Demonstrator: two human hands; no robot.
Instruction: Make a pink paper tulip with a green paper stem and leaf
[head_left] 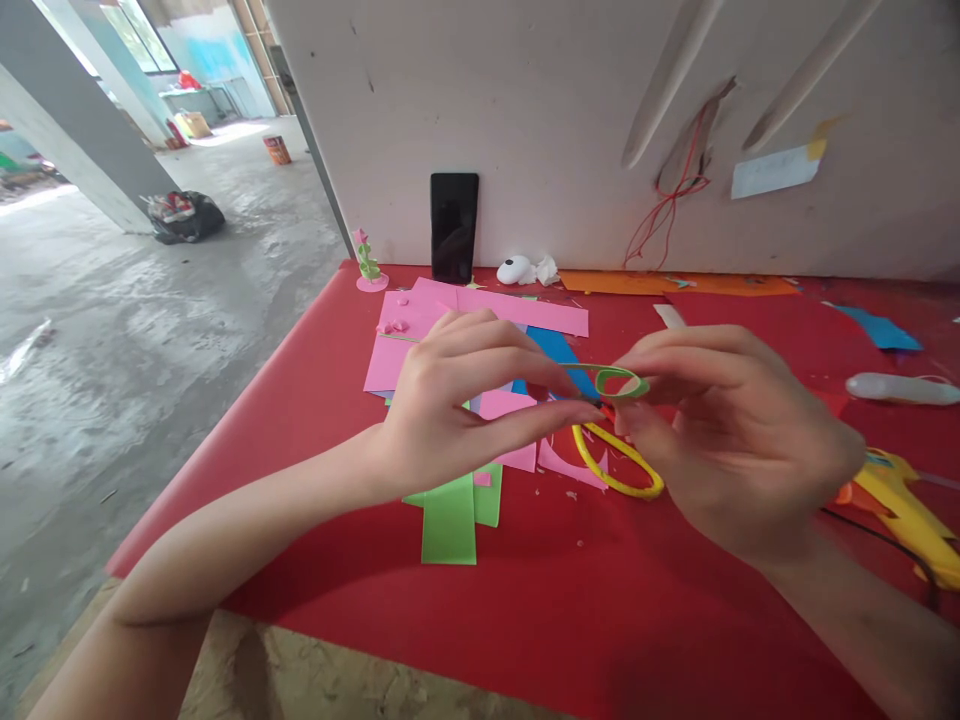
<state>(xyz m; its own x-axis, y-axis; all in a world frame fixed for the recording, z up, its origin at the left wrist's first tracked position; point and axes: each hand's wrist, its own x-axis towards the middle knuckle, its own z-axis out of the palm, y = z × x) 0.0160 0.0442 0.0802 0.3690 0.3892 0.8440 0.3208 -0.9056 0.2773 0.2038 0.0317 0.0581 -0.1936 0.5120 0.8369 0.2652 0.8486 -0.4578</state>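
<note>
Light-green narrow paper strip (601,380) is up in the air over the middle of the red-covered table (525,620), its curled end pinched in the right hand's (750,440) fingertips, while the left hand's (465,375) thumb and finger sit by the straight end and I honestly can't tell if they're gripping. Looks partway to me: one loop's rolled, with a straight bit left uncurled. Going outward from the loop, yellow looped scissor handle (641,491) at six o'clock, flat green paper rectangles (450,525) at eight, yellow plastic glue gun (900,505) at four, and a seemingly finished pink-and-green paper flower (367,262) standing at ten.
</note>
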